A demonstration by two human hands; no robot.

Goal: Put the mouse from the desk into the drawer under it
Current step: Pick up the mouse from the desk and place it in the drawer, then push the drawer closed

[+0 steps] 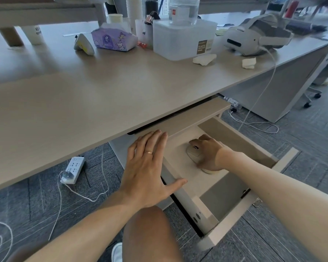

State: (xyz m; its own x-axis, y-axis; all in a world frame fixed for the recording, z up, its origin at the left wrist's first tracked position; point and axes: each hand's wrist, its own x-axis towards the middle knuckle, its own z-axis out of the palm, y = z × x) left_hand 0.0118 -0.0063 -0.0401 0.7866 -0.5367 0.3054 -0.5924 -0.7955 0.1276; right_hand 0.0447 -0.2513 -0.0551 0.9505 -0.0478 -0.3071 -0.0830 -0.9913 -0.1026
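- The long beige laminate desk [106, 91] spans the view above and beyond both hands; its front edge passes just above the left hand's fingertips.
- The pale, open-topped pulled-out drawer [240, 137] sits under the desk, below and to the right of the left hand; the right hand reaches down inside it. Its only visible content is the mouse; the rest of the floor that shows is bare.
- The frosted white plastic storage box [184, 38] stands far beyond the hands on the desk, with a clear round jar [184, 10] on its lid.
- The left hand [150, 167] is spread flat, fingers extended and apart, holding nothing; its thumb touches the drawer's near side wall.
- The right hand [208, 154] is curled over the mouse, fingers draped on its top and thumb at its side, gripping it.
- The small off-white computer mouse [194, 151] lies on the drawer floor under the right palm; its long axis runs diagonally, button end pointing away toward the desk and leftward, rear end toward the drawer front.
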